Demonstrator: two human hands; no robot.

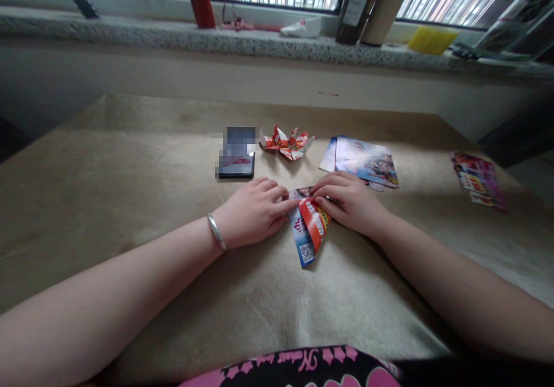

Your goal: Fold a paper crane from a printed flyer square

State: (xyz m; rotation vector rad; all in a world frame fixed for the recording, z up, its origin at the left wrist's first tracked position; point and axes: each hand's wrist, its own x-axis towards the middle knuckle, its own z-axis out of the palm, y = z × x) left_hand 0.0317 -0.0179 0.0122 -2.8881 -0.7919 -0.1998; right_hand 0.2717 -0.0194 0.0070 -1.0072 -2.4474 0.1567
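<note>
A printed paper sheet (314, 224), blue on one face and orange-red on the other, lies partly folded on the table in front of me. Its narrow lower end carries a QR code and points towards me. My left hand (259, 209), with a silver bangle at the wrist, presses its fingertips on the sheet's upper left edge. From the other side, my right hand (348, 202) pinches the folded orange flap near the top. Beyond my hands sits a folded red and white paper flower (288, 143). Part of the sheet's top edge is hidden under my fingers.
Left of the flower lies a phone (238, 151), its screen pixelated. A stack of blue printed sheets (366, 159) is behind my right hand, and pink printed papers (478, 180) lie at far right. A window sill (151, 34) holds a red bottle (201, 6) and a yellow object (431, 40).
</note>
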